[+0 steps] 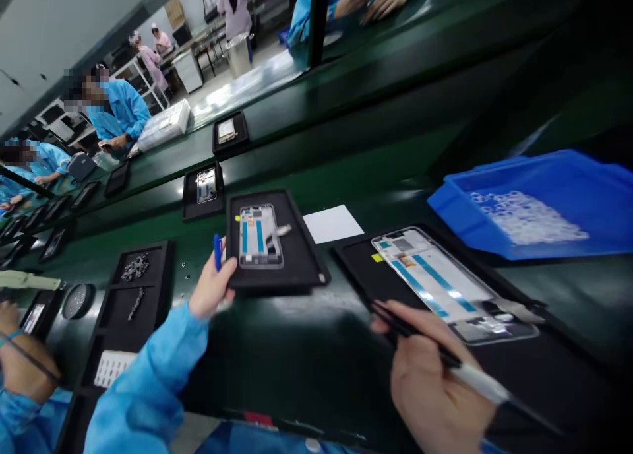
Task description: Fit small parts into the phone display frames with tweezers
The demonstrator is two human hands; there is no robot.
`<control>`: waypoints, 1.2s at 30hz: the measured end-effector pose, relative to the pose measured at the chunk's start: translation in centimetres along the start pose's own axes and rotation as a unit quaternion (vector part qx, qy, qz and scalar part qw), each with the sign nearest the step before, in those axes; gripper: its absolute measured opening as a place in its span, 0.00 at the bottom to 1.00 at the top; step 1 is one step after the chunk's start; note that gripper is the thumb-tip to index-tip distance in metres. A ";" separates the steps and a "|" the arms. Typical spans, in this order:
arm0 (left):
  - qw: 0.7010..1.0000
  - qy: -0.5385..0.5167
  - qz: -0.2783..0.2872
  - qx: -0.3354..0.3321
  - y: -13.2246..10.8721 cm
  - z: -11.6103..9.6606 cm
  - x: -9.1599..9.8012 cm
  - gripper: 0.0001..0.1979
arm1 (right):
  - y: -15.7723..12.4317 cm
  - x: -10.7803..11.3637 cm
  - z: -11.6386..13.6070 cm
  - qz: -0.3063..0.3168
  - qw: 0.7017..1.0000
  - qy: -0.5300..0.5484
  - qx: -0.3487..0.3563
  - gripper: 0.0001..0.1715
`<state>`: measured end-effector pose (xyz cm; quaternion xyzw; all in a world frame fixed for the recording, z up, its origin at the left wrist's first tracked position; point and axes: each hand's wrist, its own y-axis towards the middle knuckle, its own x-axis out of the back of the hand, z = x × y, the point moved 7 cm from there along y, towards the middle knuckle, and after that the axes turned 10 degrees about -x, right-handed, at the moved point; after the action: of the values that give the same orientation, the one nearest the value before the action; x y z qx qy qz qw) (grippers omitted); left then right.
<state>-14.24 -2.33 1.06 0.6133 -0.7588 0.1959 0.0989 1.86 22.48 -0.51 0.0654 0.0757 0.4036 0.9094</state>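
My left hand (212,288), in a blue sleeve, grips the near-left corner of a black tray (297,256) that carries a phone frame (260,236) with blue strips. A blue pen-like object (217,251) sticks up by the thumb. My right hand (435,381) is closed on black tweezers (415,335) with a white handle. Their tips rest near the edge of a second black tray (366,269) holding a larger phone frame (445,286).
A blue bin (568,177) with a clear bubble sheet sits at the right. A white paper square (332,224) lies between the trays. A black parts organiser (128,295) with screws is at the left. More trays with phones run along the green belt (306,130). Co-workers in blue sit alongside.
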 end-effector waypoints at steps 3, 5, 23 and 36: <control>0.994 0.104 -0.033 -0.028 8.3 -2.2 -0.5 0.26 | -1.8 -1.1 0.3 0.127 0.990 -0.051 0.031 0.11; 0.987 0.148 -0.044 -0.043 12.1 -3.1 -0.7 0.24 | -3.2 -1.9 -0.3 0.193 0.978 -0.069 0.041 0.14; 0.779 0.623 -0.027 -0.067 12.3 -3.9 8.8 0.16 | -4.3 -4.2 -3.4 0.303 0.940 -0.142 0.070 0.28; 0.796 0.445 0.174 -0.372 -18.5 -3.9 -2.3 0.14 | -2.2 -1.1 -2.5 0.076 0.995 -0.033 -0.052 0.13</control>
<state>3.85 -1.79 6.92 0.2316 -0.7397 0.1633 0.6104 2.27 20.37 -3.31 0.0370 0.0193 0.4725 0.8804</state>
